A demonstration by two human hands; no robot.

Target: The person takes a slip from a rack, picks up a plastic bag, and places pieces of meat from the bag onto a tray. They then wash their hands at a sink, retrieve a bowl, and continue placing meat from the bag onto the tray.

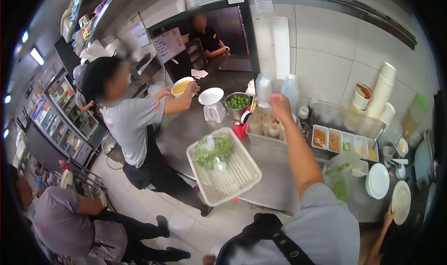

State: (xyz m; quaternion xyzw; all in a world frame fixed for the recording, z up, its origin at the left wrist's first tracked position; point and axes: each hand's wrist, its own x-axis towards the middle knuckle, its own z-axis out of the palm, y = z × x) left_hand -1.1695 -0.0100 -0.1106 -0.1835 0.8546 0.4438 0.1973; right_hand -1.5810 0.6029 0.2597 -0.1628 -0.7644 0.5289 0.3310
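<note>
My right hand (280,106) reaches over the counter, fingers curled together beside stacked clear plastic cups or bags (264,90); what it grips, if anything, is too small to tell. Below it, squeeze bottles (266,124) stand in a white basket (267,143). A small part of what looks like my left hand (208,260) shows at the bottom edge, its fingers hidden. Bagged leafy greens (214,151) lie in a large cream basket (237,178) at the counter's front edge. Behind it are a white scale (214,112) and a metal bowl of green limes or similar fruit (238,103).
At the left, a co-worker (132,120) holds a white bowl (181,86) with yellow contents. Another person (79,223) is at lower left. On the right are food trays (335,140), stacked cups (382,90), and a plate (401,202) in another person's hand (388,217).
</note>
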